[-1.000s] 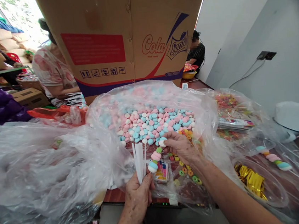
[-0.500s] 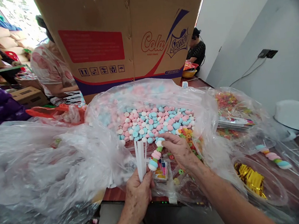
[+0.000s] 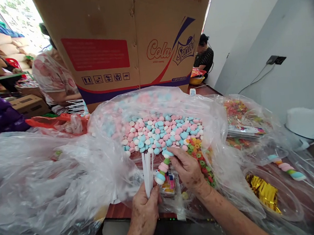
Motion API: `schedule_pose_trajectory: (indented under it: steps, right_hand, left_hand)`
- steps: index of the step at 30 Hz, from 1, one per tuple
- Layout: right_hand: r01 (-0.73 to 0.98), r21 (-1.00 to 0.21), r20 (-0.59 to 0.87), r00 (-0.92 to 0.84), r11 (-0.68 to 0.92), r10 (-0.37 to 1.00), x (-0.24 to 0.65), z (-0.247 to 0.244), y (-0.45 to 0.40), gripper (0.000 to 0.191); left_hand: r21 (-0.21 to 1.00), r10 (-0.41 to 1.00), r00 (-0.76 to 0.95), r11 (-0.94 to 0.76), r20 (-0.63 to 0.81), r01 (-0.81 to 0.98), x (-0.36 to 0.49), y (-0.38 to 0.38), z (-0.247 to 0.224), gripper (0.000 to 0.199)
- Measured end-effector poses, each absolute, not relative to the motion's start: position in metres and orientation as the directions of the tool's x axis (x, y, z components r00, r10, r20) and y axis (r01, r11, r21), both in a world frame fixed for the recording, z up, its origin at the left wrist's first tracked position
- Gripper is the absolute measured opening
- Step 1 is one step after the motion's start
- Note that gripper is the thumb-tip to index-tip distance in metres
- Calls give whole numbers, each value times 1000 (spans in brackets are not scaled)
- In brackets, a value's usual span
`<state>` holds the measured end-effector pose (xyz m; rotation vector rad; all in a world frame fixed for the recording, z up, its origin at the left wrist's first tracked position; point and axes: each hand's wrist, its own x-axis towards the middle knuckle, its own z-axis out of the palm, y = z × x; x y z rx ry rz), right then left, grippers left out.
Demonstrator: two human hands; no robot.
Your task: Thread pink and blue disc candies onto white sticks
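Note:
My left hand (image 3: 145, 208) is closed around a bundle of white sticks (image 3: 148, 174) that point upward. Leaning to the right from the same grip is a skewer of candy (image 3: 163, 168), threaded with pink, blue and white marshmallows and green gummy rings. At its upper end, my right hand (image 3: 189, 168) pinches a blue marshmallow (image 3: 168, 152) between thumb and fingers. Just beyond the hands, a pile of pink, blue and white marshmallows (image 3: 161, 130) lies in an opened clear plastic bag. Coloured gummy rings (image 3: 202, 161) are heaped to the right of my right hand.
A tall cardboard carton (image 3: 102, 22) stands behind the marshmallows. Crumpled plastic (image 3: 49, 188) covers the left side. On the right are a clear bowl with gold ties (image 3: 263, 192) and a finished-looking candy skewer (image 3: 287, 167). Two people sit beyond the carton, one on each side.
My right hand has shifted slightly down and left at the skewer's top, over the blue marshmallow. My left hand keeps its grip. The whole view has shifted slightly.

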<state>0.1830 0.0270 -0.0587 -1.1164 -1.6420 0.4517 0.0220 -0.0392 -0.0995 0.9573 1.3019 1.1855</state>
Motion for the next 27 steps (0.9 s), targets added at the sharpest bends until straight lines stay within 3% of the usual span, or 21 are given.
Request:
schedule_pose_trajectory:
  steps: [4, 7, 10, 20, 27]
  right_hand:
    - [181, -969, 208, 209, 171, 956, 180, -65, 30, 31]
    - [-40, -997, 55, 259, 68, 964, 177, -70, 33, 33]
    - [-68, -995, 54, 255, 74, 965, 177, -73, 34, 35]
    - [164, -968, 209, 123, 188, 970, 180, -60, 22, 30]
    - [230, -932, 288, 10, 279, 957, 181, -51, 20, 29]
  left_hand:
    - [980, 980, -79, 178, -185, -90, 22, -40, -98, 28]
    - [985, 984, -65, 164, -168, -61, 21, -41, -97, 28]
    - [985, 984, -65, 164, -168, -63, 20, -41, -97, 28]
    - [979, 978, -68, 191, -195, -66, 23, -40, -95, 29]
    - [985, 983, -76, 166, -170, -51, 21, -42, -101, 28]
